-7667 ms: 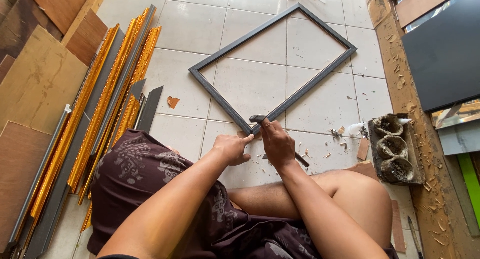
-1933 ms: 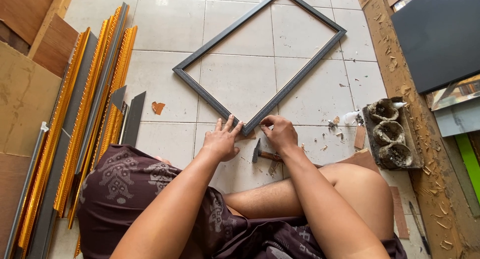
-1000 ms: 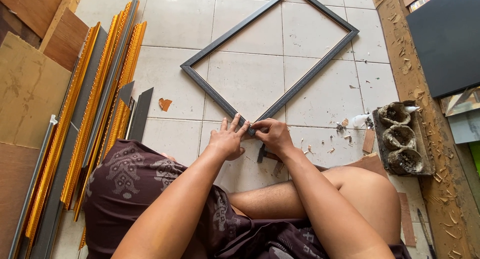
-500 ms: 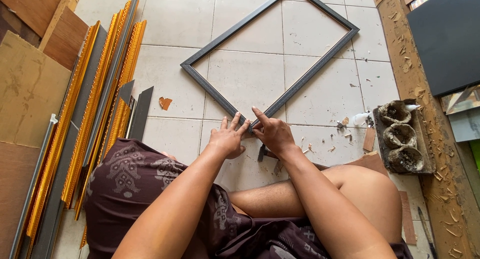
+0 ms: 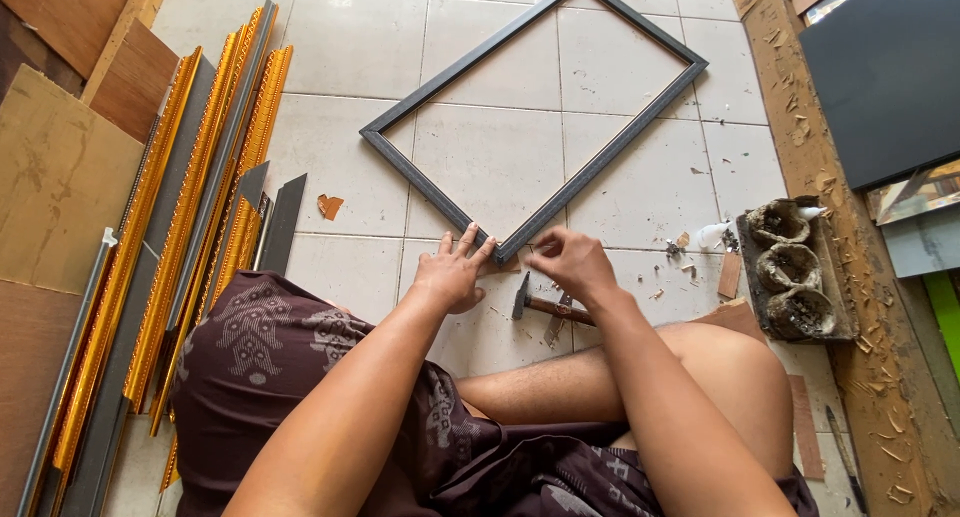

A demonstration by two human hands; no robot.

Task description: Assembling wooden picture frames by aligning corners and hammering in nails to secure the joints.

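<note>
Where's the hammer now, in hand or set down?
Set down. The hammer lies on the floor tiles under the right hand, which touches the dark frame corner instead.

head cam | looks steeply down | near hands (image 5: 510,267) | floor (image 5: 490,67) ahead

I see a matt dark grey picture frame (image 5: 535,117) on smooth, glossy pale floor tiles (image 5: 350,47). The mouldings (image 5: 210,177) look shiny gilt and ridged. The hammer (image 5: 545,305) has a dull metal head and wooden handle.
</note>
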